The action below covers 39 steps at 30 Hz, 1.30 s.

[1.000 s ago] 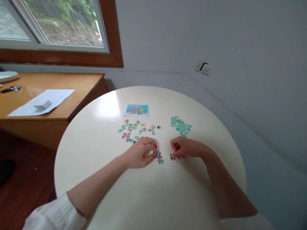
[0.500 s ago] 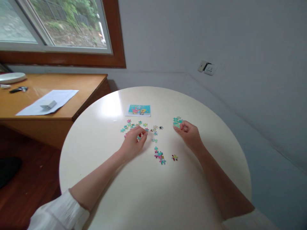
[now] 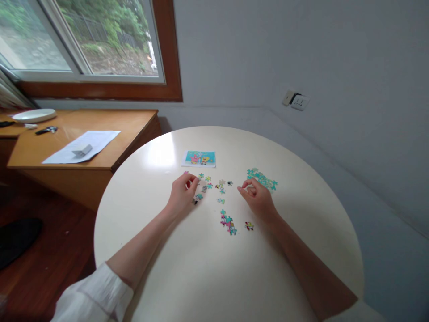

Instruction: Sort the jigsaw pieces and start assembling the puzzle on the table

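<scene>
Low over the loose jigsaw pieces left of centre, my left hand [image 3: 183, 192] has its thumb and fingers closed in a pinch. What it holds, if anything, is hidden, and it covers some of the pieces. My right hand [image 3: 258, 199] is just in front of a cluster of teal jigsaw pieces [image 3: 263, 180], fingers curled in and thumb near the index finger; I cannot make out anything between them. Between the hands lie several loose pieces [image 3: 221, 185]. Closer to me are a joined pink and teal section [image 3: 228, 222] and a small yellow and red section [image 3: 249, 226].
A picture card [image 3: 199, 158] with a pink and a yellow cartoon figure lies behind the pieces on the round white table [image 3: 214, 277]. To the left stands a wooden desk [image 3: 137, 123] with a paper sheet [image 3: 98, 143], a small white block [image 3: 82, 150] and a white round lid-like object [image 3: 35, 116].
My left hand has moved left over the loose pieces, uncovering some by its right side. My right hand has drawn off the teal cluster, toward me, showing more of it. The view has shifted slightly.
</scene>
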Available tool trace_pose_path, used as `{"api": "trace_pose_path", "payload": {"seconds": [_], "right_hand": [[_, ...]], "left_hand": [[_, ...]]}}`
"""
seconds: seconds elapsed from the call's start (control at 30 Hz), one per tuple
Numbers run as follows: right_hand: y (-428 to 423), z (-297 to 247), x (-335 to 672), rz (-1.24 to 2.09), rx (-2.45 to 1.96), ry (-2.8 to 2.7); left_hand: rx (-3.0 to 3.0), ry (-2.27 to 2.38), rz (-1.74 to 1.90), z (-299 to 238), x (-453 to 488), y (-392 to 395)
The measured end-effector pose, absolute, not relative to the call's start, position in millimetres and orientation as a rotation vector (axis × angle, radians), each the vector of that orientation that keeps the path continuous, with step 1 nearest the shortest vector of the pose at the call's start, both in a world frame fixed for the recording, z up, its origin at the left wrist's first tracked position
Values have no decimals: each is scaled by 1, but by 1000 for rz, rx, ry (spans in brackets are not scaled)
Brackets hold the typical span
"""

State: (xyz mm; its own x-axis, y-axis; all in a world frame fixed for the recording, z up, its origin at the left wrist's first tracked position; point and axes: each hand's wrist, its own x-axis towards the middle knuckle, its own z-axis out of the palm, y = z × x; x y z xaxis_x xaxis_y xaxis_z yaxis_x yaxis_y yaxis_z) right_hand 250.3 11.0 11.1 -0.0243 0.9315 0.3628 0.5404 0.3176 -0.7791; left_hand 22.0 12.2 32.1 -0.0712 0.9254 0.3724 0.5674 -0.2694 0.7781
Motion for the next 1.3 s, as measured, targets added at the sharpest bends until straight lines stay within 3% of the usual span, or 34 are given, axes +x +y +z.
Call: {"api": "trace_pose_path", "payload": {"seconds": [1.3], "right_hand": [[11, 7, 246, 456, -1304, -2032]], "left_hand": [[2379, 1611, 681, 17, 28, 3]]}}
